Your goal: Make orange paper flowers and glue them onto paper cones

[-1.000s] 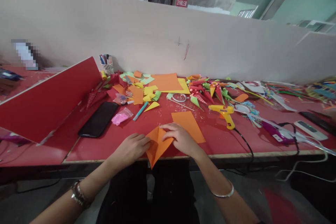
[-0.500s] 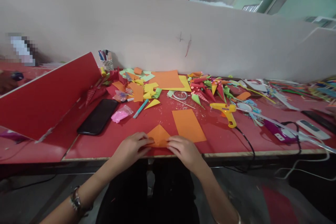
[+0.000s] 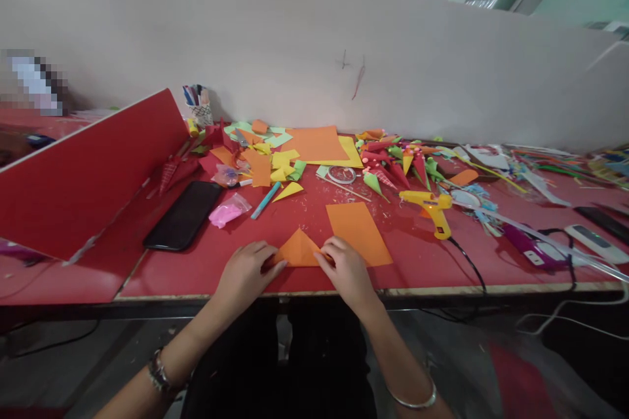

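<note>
Near the table's front edge lies a folded piece of orange paper (image 3: 299, 250), its peak pointing away from me and a crease running down from the tip. My left hand (image 3: 250, 270) pinches its left corner between thumb and fingers. On the right corner, my right hand (image 3: 346, 270) grips in the same way. An orange paper rectangle (image 3: 361, 236) rests flat just beyond my right hand. The fingertips partly hide both corners of the folded piece.
A yellow glue gun (image 3: 432, 209) lies to the right, its cord running off the front edge. Left are a black phone (image 3: 184, 216), a bag of pink material (image 3: 230, 211) and a red board (image 3: 93, 177). Paper scraps (image 3: 265, 160) and paper cones (image 3: 393, 160) line the back.
The folded paper now shows a straighter lower edge and a more triangular outline. Both hands still hold its corners, with the right fingers more curled. The view has shifted slightly.
</note>
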Demonstrator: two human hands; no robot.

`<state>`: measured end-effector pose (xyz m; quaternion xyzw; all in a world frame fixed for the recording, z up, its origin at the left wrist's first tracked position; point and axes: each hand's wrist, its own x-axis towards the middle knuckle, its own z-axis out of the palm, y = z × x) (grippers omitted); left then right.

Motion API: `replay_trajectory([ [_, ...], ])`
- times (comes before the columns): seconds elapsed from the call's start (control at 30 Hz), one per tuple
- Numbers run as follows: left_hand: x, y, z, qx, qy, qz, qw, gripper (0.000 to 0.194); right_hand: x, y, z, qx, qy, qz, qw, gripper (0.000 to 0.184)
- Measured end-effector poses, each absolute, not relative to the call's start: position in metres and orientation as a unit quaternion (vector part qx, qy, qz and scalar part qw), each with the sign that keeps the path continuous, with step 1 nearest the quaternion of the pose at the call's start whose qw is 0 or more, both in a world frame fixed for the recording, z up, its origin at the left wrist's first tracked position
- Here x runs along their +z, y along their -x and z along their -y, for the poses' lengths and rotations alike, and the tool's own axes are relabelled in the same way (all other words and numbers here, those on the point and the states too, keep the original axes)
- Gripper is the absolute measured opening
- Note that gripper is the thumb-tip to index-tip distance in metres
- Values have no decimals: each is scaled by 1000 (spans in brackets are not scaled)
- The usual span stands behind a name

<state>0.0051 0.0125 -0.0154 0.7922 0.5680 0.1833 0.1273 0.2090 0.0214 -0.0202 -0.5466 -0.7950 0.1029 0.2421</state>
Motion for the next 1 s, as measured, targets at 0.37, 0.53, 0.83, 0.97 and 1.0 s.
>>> replay_trajectory([
  [0.37,-12,-10,-15,123,-783,-608,46,29,-23,-205,-22,53,573,792,204,21],
  [0.53,-11,-7,-19,109,-783,-608,72,29,-24,-206,-23,53,578,792,187,22],
  [0.83,-8,-3,-23,104,-796,-589,97,29,-25,-207,-24,10,588,791,168,27],
  [0.97,-7,-2,-26,84,-804,-575,127,22,-24,-206,-25,-5,599,786,155,28],
  [1.0,-8,-1,-28,84,-811,-565,129,21,-24,-205,-25,-8,600,785,153,28],
])
